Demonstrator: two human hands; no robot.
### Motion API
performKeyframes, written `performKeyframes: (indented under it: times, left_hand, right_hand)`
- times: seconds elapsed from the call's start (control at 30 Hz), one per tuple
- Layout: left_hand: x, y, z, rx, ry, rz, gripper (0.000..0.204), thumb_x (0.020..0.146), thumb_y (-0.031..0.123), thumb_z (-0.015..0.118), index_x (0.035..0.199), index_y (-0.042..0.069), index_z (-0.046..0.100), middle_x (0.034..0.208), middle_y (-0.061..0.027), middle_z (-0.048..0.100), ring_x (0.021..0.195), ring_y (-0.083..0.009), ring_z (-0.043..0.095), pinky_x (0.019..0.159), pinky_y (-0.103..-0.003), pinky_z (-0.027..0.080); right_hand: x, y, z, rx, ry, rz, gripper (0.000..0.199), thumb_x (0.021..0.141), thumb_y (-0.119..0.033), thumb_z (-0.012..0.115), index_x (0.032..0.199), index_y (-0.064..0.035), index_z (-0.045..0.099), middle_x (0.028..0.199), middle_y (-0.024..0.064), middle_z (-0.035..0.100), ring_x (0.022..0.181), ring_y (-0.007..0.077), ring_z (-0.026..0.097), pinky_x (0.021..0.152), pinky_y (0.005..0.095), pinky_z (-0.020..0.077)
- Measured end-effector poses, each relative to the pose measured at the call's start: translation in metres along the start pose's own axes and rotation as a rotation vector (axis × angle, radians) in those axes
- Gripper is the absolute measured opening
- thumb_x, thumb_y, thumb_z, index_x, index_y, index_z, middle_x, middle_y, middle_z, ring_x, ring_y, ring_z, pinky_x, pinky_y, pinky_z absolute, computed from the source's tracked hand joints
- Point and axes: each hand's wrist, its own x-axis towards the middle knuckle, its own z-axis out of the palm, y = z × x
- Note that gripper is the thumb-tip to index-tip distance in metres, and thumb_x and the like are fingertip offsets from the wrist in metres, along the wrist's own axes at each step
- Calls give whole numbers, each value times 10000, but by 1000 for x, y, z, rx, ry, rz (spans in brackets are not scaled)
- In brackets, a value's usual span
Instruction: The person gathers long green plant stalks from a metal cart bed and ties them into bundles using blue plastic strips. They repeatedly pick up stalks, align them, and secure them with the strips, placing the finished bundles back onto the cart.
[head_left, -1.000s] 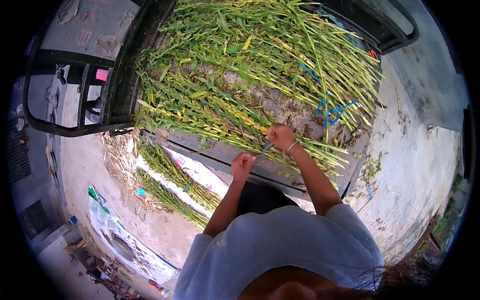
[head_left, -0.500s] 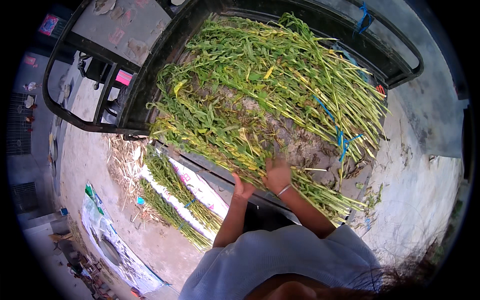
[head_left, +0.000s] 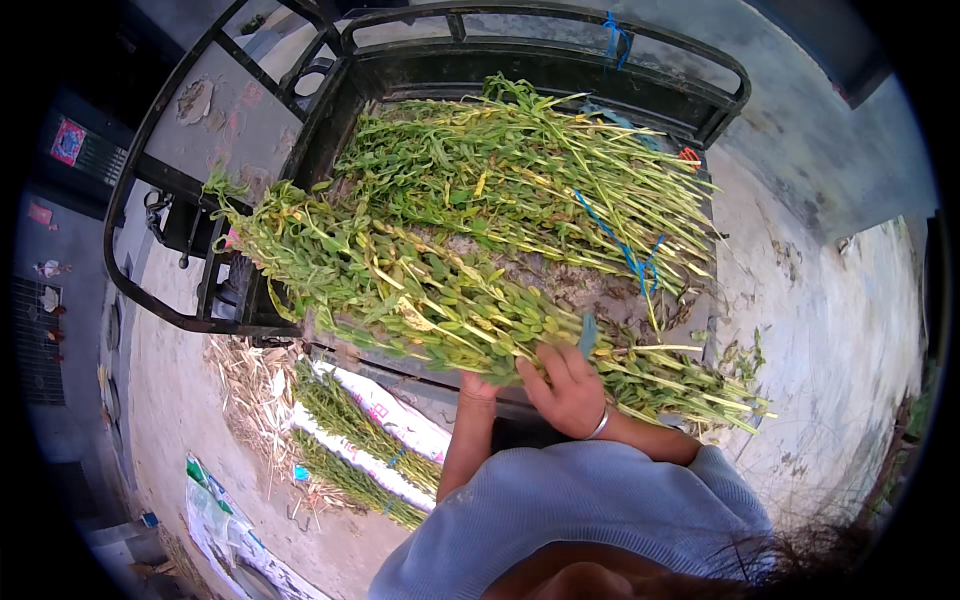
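A bundle of leafy green and yellowing plant stalks [head_left: 430, 300], perhaps sesame, lies across my hands, its leafy tops to the left and bare cut ends to the right. My right hand [head_left: 570, 395], with a silver bangle at the wrist, grips it from above, fingers curled into the stems. Underneath its near side is my left hand [head_left: 478, 387], holding from below; the stalks hide most of its fingers. Beyond, more cut stalks [head_left: 480, 150] lie on the dark cart bed [head_left: 345, 120], with a blue tie [head_left: 625, 250] around some stems.
Metal rails [head_left: 160, 310] border the cart at left and back. On the concrete ground at lower left, tied green bundles [head_left: 370, 430] lie on white sacks [head_left: 400, 410], beside dry husks [head_left: 250, 400]. A printed plastic sheet [head_left: 225, 520] lies nearer. Stem ends jut past the cart's right edge.
The near bundle has come up off the cart bed toward me, its leafy end now over the left rail. My right hand has a firmer hold, and the view has shifted.
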Motion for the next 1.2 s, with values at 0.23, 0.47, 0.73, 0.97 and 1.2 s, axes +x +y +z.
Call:
performKeyframes:
  times: [0.23,0.47,0.73,0.97,1.2]
  left_hand:
    - [-7,52,52,289,-116,66,697,749,377,650,1297,72,347,1286,-89,418,1124,-257,460,941,-408,411]
    - [-36,97,111,515,-273,299,600,792,320,604,1277,57,369,1254,-96,443,1100,-247,476,922,-390,424]
    - [-74,135,198,780,-395,631,492,841,254,551,1255,40,393,1218,-105,471,1072,-235,494,900,-369,439]
    - [-43,117,121,1625,-141,624,603,690,73,690,1227,35,419,1174,-111,475,1008,-226,497,889,-351,407]
    - [-35,96,120,1452,-254,477,470,715,-39,589,1164,-20,449,1104,-78,543,921,-177,547,787,-306,459]
  right_hand:
    - [10,-15,-61,74,363,-4,459,698,-233,632,1131,-106,545,1136,165,506,865,278,533,708,317,480]
    - [46,-7,-113,206,106,212,1050,468,-485,762,1334,-107,306,1341,253,254,1039,342,444,856,423,370]
    - [113,21,-106,609,150,-217,1239,434,-720,632,1388,-86,160,1355,236,235,1171,386,325,885,451,300]
    - [50,70,-41,612,1,-128,1175,407,-537,780,1334,-28,269,1394,220,210,1273,386,238,1044,429,229]
    - [30,62,-22,897,105,241,1122,479,-514,807,1332,-16,275,1383,185,265,1266,305,283,1038,374,253]
